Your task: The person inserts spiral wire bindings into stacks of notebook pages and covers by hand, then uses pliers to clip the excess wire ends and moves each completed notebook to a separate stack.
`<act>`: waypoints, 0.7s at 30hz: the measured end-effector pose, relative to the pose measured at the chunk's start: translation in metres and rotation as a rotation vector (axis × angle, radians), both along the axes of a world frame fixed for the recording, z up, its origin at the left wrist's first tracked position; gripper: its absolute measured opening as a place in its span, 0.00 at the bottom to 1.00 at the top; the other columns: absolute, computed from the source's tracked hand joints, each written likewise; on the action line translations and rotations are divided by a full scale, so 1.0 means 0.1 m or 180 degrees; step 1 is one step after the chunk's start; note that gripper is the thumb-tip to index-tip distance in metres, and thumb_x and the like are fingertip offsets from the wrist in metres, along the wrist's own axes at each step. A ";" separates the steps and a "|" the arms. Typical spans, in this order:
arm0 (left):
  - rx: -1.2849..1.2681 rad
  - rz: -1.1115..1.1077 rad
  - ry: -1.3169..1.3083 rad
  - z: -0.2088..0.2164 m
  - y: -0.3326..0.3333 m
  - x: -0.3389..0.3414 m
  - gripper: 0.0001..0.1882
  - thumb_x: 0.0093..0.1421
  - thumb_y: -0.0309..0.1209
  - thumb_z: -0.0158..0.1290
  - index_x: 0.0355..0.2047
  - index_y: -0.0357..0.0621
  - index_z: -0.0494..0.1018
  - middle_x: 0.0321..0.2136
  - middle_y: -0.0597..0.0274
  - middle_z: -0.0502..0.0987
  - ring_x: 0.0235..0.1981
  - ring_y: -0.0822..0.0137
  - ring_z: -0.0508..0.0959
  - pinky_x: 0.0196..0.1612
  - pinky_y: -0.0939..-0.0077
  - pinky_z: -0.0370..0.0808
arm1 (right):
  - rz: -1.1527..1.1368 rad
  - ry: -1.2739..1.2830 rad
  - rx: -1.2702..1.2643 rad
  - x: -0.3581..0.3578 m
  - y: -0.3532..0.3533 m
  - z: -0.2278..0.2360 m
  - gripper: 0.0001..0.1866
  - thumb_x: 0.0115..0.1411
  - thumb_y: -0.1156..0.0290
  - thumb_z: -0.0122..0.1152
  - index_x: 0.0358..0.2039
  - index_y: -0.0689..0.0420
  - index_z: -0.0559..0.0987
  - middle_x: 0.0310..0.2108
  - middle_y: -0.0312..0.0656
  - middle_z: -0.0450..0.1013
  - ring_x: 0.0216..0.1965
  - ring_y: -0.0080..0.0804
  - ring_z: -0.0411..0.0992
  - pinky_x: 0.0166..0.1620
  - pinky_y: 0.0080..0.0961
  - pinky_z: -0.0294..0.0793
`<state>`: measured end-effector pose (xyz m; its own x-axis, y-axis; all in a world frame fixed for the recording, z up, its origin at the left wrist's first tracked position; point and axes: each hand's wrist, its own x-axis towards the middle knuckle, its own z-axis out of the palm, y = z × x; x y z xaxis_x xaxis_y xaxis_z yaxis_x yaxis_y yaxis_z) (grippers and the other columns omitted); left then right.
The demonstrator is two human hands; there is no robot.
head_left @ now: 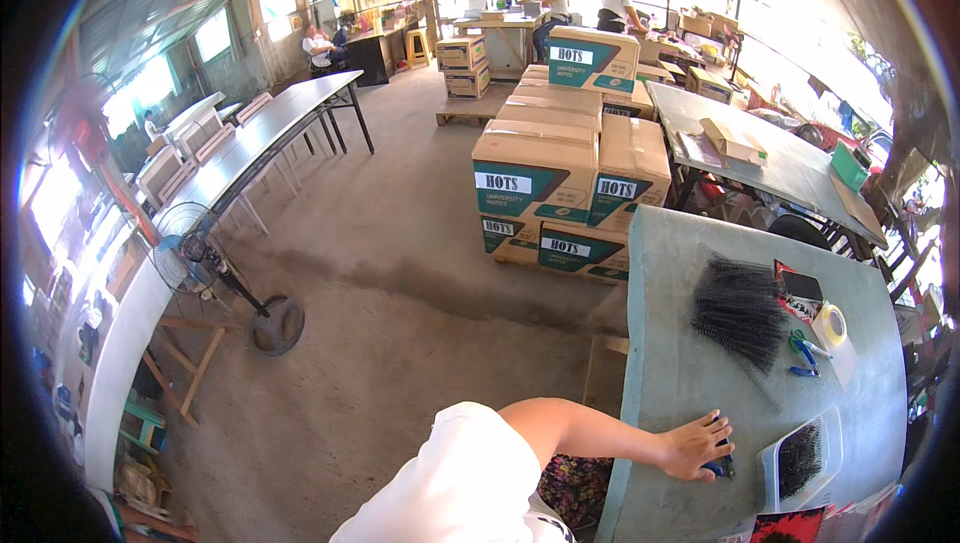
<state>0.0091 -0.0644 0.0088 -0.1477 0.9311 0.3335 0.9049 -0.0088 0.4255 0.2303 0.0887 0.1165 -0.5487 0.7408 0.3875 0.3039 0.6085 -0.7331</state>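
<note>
My left hand (692,448) rests palm down on the pale green tabletop (665,343), its fingers spread. Under its thumb side shows part of a small dark tool with blue on it (721,467); the palm hides the rest. Just right of the hand stands a clear plastic tub (768,478) holding many small black pieces (800,461). Farther up the table lies a pile of black wire spiral coils (738,311). Beside the pile are hand tools with blue and green handles (805,355) and a roll of pale tape (832,324). My right hand is out of view.
Stacked cartons (540,168) stand on a pallet beyond the table. A second table (770,163) lies behind it, holding a flat box (735,140). At left are a floor fan (275,323) and long tables (290,108). Several people are farther back.
</note>
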 end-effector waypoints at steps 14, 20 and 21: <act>-0.0145 -0.0104 -0.0142 0.05 -0.01 -0.01 0.35 0.55 0.50 0.49 0.54 0.34 0.61 0.54 0.36 0.60 0.59 0.42 0.57 0.63 0.49 0.47 | 0.0006 -0.0115 -0.0019 0.06 0.07 0.03 0.12 0.55 0.71 0.57 0.38 0.63 0.78 0.35 0.46 0.76 0.35 0.32 0.73 0.41 0.29 0.70; -0.0051 -0.0073 -0.0061 0.00 0.00 0.01 0.35 0.56 0.50 0.49 0.53 0.33 0.62 0.53 0.36 0.61 0.58 0.42 0.57 0.62 0.48 0.48 | -0.0054 -0.0142 -0.0010 0.11 0.07 0.04 0.12 0.54 0.71 0.58 0.38 0.63 0.78 0.35 0.46 0.76 0.35 0.33 0.73 0.40 0.29 0.70; -0.0086 -0.0063 -0.0035 0.00 0.00 0.00 0.35 0.56 0.50 0.49 0.53 0.33 0.62 0.53 0.36 0.61 0.58 0.42 0.57 0.62 0.48 0.48 | -0.0066 -0.0144 -0.0005 0.11 0.07 0.04 0.12 0.54 0.71 0.58 0.38 0.63 0.78 0.35 0.46 0.76 0.35 0.33 0.73 0.40 0.29 0.70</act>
